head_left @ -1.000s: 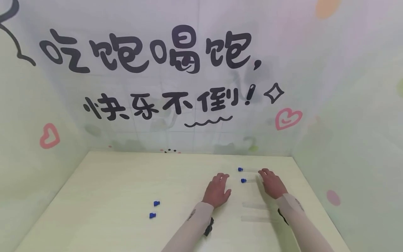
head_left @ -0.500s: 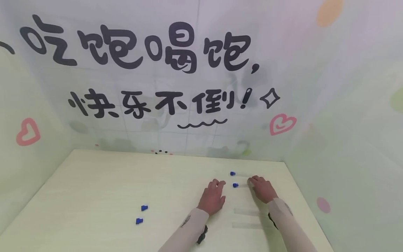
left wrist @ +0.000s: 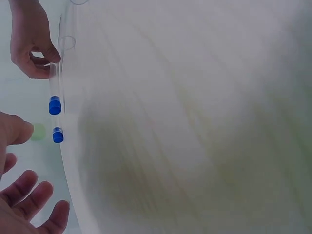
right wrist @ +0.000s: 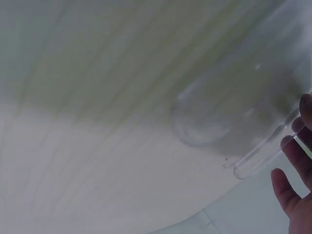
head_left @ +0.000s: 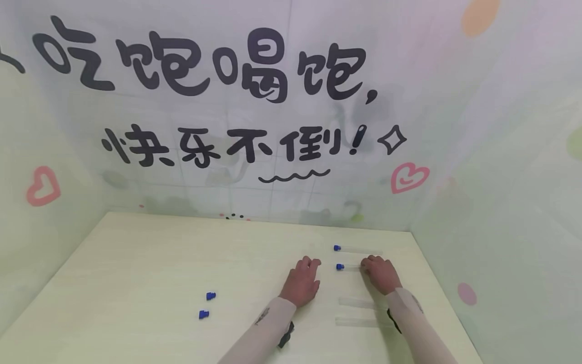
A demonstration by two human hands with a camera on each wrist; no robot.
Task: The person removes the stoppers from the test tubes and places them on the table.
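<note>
Two clear test tubes with blue caps lie side by side at the back right of the table: a far tube (head_left: 364, 250) and a nearer one (head_left: 351, 267). My right hand (head_left: 383, 274) pinches the nearer capped tube between thumb and fingers, as the left wrist view also shows; its lower end is hidden in the head view. My left hand (head_left: 300, 283) hovers left of the capped tubes, its fingers loosely bent and holding nothing. Toward the front right lie two uncapped clear tubes (head_left: 356, 303), partly covered by the right forearm.
Two loose blue caps, one (head_left: 211, 296) behind the other (head_left: 203, 314), lie on the pale table (head_left: 150, 263) left of the left arm. A printed cloth wall (head_left: 218, 197) closes the back, with side walls at left and right.
My right hand has moved from the far capped tube to the nearer one, leaving the far tube fully visible. The left hand has hardly moved. The head view has shifted slightly.
</note>
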